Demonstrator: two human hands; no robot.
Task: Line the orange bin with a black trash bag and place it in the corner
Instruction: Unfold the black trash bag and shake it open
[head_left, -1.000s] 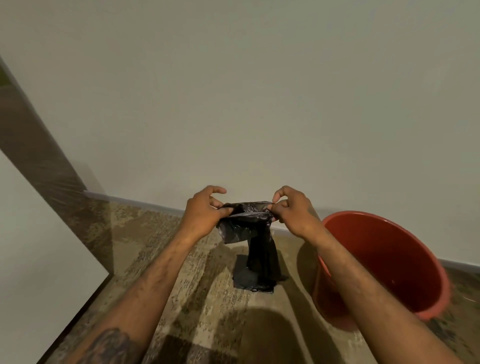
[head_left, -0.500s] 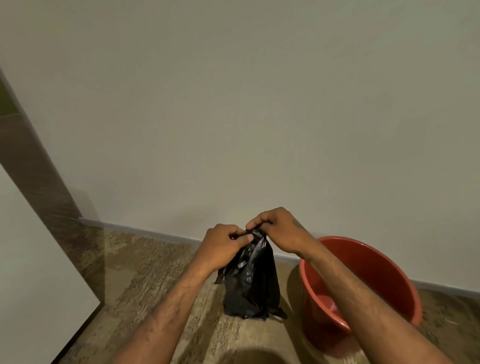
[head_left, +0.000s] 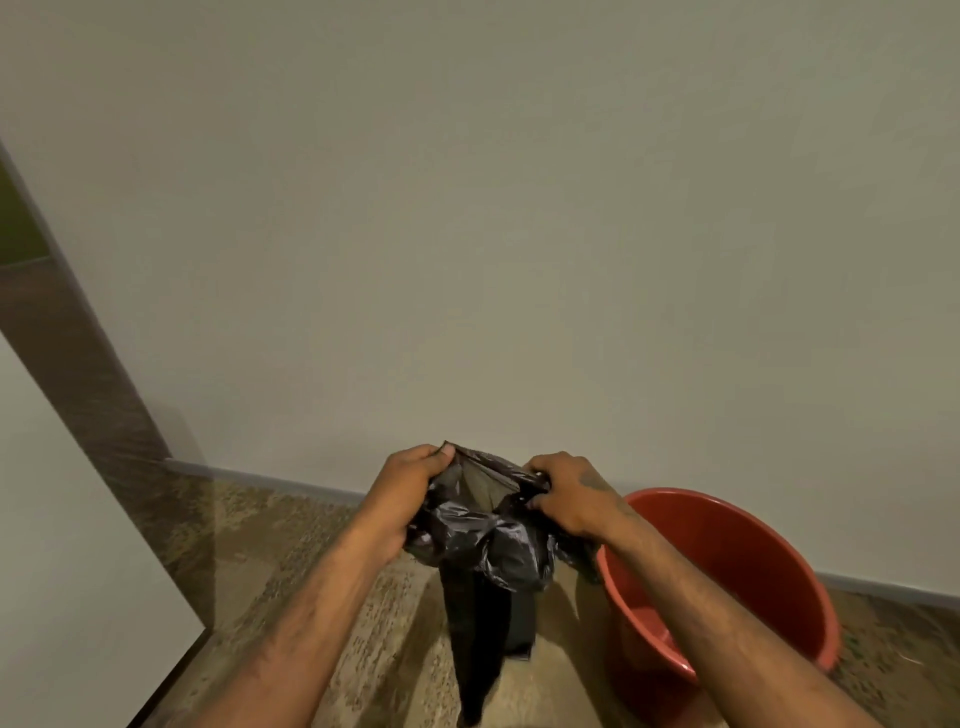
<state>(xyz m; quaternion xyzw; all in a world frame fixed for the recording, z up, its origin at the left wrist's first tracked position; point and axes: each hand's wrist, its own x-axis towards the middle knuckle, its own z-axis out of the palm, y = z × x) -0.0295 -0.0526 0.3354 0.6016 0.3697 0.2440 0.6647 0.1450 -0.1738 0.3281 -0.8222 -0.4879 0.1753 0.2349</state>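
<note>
no legible txt, labels, nos.

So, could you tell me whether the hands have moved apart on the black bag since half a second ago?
Yes. The left hand and right hand have spread sideways along the baseboard, pulling the black bag mouth open.

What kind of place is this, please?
Probably an indoor room or hallway of a home: a plain wall with a grey baseboard, a stone-patterned floor, and an orange bin standing there.
</note>
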